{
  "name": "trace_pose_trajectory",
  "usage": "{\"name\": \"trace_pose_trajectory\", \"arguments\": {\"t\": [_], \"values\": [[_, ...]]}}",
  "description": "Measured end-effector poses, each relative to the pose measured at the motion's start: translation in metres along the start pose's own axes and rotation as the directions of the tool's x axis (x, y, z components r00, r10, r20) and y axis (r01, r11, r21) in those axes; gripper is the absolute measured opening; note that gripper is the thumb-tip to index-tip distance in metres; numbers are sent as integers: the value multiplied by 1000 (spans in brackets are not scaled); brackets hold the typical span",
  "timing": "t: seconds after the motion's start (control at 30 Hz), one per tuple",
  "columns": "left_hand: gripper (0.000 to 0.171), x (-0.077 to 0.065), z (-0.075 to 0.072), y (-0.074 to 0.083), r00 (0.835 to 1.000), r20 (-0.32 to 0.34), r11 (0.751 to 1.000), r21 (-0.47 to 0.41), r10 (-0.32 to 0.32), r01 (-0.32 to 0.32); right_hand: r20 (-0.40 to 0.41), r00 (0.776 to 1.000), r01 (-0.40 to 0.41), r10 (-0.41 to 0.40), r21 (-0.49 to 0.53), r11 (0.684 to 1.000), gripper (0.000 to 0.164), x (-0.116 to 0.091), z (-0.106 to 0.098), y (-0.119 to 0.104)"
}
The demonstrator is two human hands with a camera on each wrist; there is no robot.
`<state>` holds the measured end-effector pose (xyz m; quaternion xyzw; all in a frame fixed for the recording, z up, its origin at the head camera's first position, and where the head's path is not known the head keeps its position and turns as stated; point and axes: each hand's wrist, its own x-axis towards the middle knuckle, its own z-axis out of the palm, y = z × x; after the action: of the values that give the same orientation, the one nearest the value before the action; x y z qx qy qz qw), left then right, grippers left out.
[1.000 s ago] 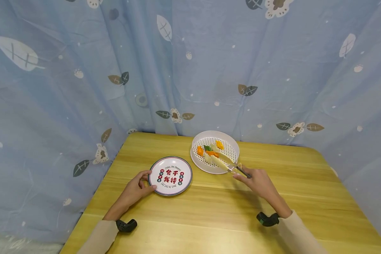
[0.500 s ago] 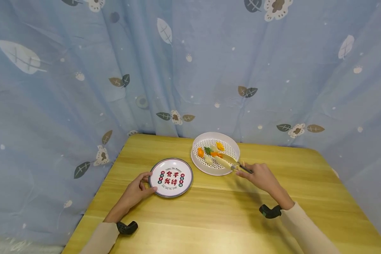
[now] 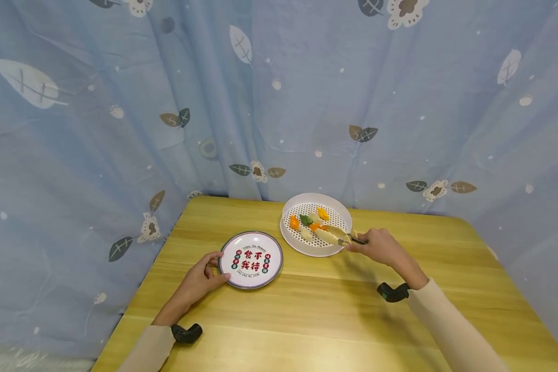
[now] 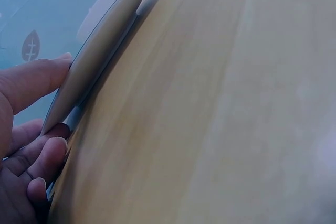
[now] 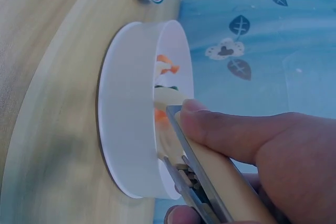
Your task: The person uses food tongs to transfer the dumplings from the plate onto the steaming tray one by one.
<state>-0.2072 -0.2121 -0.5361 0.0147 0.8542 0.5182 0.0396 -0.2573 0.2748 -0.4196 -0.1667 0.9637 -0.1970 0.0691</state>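
Note:
In the head view, my left hand (image 3: 196, 283) holds the left rim of a round white plate (image 3: 251, 258) with red lettering. The left wrist view shows the thumb on the rim and the other fingers curled below the plate (image 4: 100, 51). My right hand (image 3: 382, 248) grips a pair of tongs (image 3: 327, 237) by the handles. Their cream tips reach into a white perforated steamer tray (image 3: 338, 219), around or beside an orange dumpling-like piece (image 3: 314, 227); contact cannot be made out. In the right wrist view, thumb and fingers squeeze the tongs (image 5: 215, 174) from both sides.
More small pieces lie in the tray: an orange one (image 3: 294, 222), a green one (image 3: 305, 220), a yellow one (image 3: 323, 213) and pale ones. Tray and plate stand apart on the wooden table (image 3: 279, 320). A blue patterned curtain (image 3: 288, 103) hangs directly behind it.
My right hand has risen slightly towards the tray's side, and the tongs' tips have shifted a little right within the tray. The left hand and the plate keep their place.

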Motion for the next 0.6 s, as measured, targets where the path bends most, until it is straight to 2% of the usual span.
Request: {"name": "trace_pose_trajectory", "arguments": {"t": [0.13,0.33,0.5,0.6], "values": [[70,0,0,0,1000,4,1000,-3,1,-1,-9,1000,-10,10,-8,1000,46,1,2,1],[70,1,1,0,1000,-4,1000,4,5,-5,-34,999,-32,31,-9,999,46,0,5,2],[71,1,1,-1,1000,2,1000,6,-6,6,-57,997,-55,55,5,998,62,-5,9,4],[71,2,1,-2,1000,-2,1000,14,-6,6,-97,993,-59,60,10,998,56,-7,11,4]]}}
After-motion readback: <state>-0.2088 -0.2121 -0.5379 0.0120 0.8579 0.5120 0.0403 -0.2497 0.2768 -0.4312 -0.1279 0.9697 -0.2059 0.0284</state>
